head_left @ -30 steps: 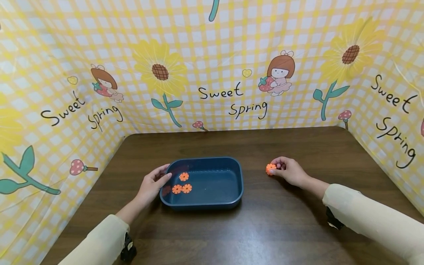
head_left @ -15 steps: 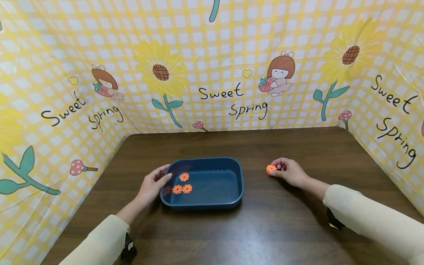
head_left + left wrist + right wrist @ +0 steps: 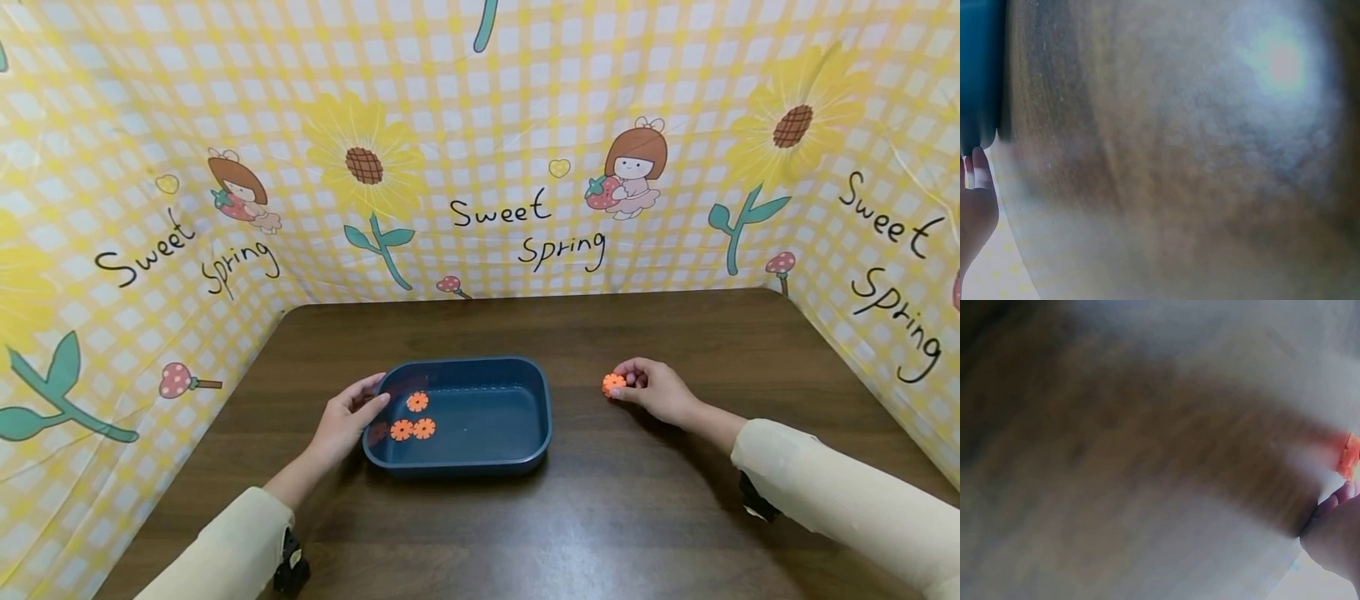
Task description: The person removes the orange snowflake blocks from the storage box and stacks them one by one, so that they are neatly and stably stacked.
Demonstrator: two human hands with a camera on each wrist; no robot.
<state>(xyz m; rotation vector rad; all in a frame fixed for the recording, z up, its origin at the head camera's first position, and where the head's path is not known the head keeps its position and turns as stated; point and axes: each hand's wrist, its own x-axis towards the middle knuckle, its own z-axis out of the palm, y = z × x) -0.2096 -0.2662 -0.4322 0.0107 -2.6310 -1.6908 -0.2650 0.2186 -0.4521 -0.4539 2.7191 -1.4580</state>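
Note:
A dark blue rectangular tub (image 3: 487,421) stands left of the middle of the table in the head view. My left hand (image 3: 337,427) holds its left end, thumb over the rim and fingers along the outer wall. Three orange flower-shaped notched discs (image 3: 417,402) lie on its floor toward the left, two of them side by side. Right of the tub, my right hand (image 3: 662,393) pinches what looks like a small stack of the same orange discs (image 3: 612,383) between thumb and fingers, low over the table. At the right wrist view's edge, the orange stack (image 3: 1349,456) shows thick and ridged.
The dark wood-grain table (image 3: 480,542) reflects a bright light near its front. A yellow checked cloth (image 3: 495,108) with printed flowers rises behind the table and along both sides. A gap of bare wood separates the tub from my right hand.

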